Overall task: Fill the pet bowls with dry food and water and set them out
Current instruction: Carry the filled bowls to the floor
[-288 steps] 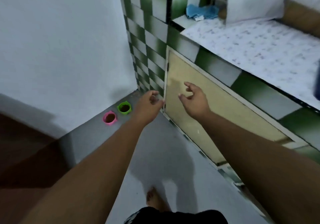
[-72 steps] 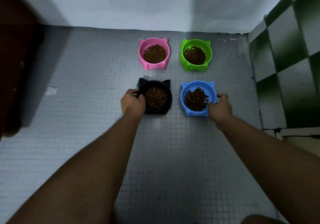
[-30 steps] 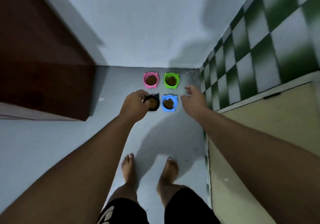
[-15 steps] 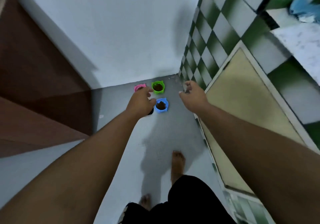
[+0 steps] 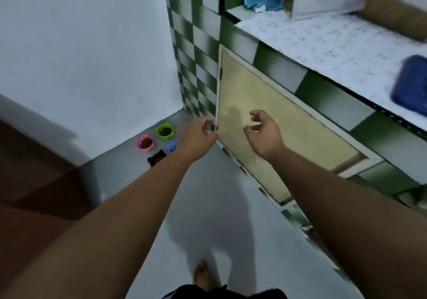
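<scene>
Head: grey floor (image 5: 208, 194) w/ bowls (image 5: 164, 131) in corner — left hand (image 5: 196, 135), right hand (image 5: 263, 138) fingers (image 5: 256, 114) loose, empty.

Dim, bluish light is filling the room; a soft shadow is lying across the floor (image 5: 219, 183), the counter (image 5: 323, 42) is smearing with motion blur, and straight edges are bowing toward the corners

Glossy plastic pink bowl (image 5: 145, 143), green bowl (image 5: 164, 131), glazed checkered tiles (image 5: 196, 44), matt floor (image 5: 208, 194)
</scene>
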Available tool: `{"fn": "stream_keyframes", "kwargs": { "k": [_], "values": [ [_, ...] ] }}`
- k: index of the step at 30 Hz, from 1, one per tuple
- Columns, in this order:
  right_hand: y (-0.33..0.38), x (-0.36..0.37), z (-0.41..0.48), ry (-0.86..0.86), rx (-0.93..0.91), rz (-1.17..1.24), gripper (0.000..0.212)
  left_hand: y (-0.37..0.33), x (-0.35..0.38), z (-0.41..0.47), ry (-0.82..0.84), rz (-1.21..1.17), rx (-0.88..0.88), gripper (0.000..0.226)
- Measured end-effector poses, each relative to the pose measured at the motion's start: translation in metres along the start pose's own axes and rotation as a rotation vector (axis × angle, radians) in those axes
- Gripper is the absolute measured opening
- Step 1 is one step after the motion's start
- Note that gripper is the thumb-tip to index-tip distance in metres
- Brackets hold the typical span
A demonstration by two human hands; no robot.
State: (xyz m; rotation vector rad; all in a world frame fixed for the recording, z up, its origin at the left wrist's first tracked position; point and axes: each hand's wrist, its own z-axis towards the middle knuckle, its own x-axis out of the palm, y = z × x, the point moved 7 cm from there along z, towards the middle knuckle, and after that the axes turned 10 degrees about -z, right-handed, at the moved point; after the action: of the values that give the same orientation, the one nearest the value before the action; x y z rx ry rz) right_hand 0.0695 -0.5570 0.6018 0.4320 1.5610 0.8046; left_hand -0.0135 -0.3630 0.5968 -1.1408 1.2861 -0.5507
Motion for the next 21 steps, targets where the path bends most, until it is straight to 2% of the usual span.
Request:
{"fn": "stream_keyframes", "kwargs": {
  "k": [6, 15, 21],
  "values": [
    [-0.085, -0.126, -0.071, -0.212, 0.135, 0.022, 0.041, -0.092, 0.106, -0.031, 0.154, -0.021, 0.163, 0.03],
    [-0.225, -0.306, -0.245, -0.466, 0.362, -0.065, 0.04, -0.204, 0.291, -0.155, 0.41, -0.016, 0.381, 0.027],
    [-0.3, -0.381, -0.35, -0.612, 0.494, -0.044, 0.039, -0.247, 0.396, -0.227, 0.572, -0.074, 0.379, 0.032]
  ]
}}
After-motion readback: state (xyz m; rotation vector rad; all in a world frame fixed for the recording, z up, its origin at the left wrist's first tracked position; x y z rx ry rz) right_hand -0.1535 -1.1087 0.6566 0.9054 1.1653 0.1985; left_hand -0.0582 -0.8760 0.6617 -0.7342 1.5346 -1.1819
